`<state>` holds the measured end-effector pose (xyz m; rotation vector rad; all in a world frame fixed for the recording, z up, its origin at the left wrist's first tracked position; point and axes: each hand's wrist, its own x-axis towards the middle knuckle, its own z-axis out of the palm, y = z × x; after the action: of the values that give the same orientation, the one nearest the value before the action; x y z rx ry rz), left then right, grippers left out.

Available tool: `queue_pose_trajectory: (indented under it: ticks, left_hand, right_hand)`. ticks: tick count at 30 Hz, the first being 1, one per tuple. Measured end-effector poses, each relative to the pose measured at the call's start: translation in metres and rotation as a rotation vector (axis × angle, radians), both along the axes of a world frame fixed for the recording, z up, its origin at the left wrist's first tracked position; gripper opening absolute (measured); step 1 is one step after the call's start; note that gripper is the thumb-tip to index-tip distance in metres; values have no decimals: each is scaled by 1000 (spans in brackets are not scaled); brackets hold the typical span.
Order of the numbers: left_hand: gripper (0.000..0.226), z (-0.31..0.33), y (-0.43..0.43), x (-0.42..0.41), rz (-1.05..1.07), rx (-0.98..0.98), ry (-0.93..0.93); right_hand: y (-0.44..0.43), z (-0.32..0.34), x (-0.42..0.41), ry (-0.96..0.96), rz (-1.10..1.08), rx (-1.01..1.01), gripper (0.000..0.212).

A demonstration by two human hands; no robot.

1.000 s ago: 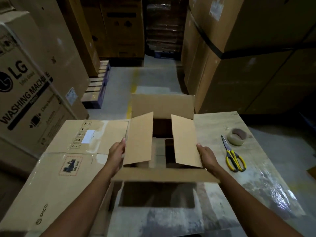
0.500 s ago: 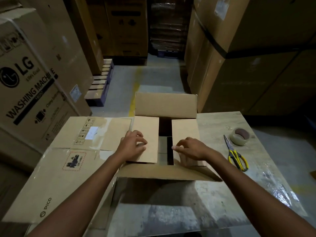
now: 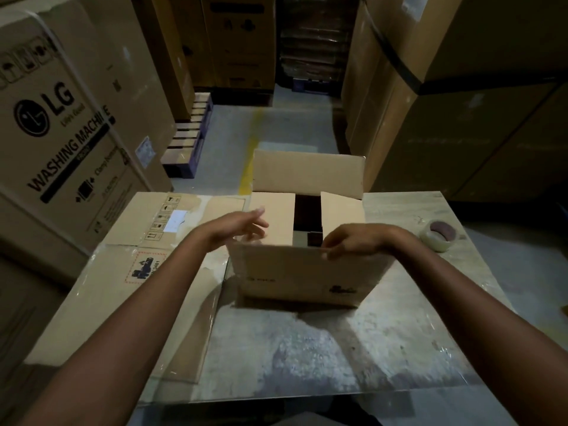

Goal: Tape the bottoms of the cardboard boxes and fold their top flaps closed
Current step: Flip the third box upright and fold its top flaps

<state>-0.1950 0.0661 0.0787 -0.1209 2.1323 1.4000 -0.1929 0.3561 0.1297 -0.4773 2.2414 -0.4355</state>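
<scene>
The right hand (image 3: 353,241) pinches the top edge of the box's (image 3: 307,176) near flap (image 3: 307,272). The left hand (image 3: 239,229), fingers loosely spread, hangs over its left flap (image 3: 276,210). The box stands on the bench (image 3: 307,348), with tape (image 3: 438,236) to its right.

Left hand (image 3: 238,230) splayed, right hand (image 3: 353,241) curled, perhaps pinching

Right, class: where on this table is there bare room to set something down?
Bare table lies between the box and the near edge, and behind the tape roll, far right. Crowded: the box, with left hand and right hand at it; flattened cardboard covers the left.
</scene>
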Motion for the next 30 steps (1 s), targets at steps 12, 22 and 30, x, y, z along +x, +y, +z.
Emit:
queue_pose_trajectory:
  ticks: [12, 22, 30]
  left_hand:
    - [28, -54, 20, -2, 350, -339, 715]
    - [71, -92, 42, -8, 23, -822, 671]
    - [92, -66, 26, -80, 722, 429, 183]
  right_hand:
    - [1, -64, -21, 790, -192, 103, 54]
    - [-17, -147, -4, 831, -342, 5, 36]
    - [-13, -153, -5, 858, -350, -32, 38]
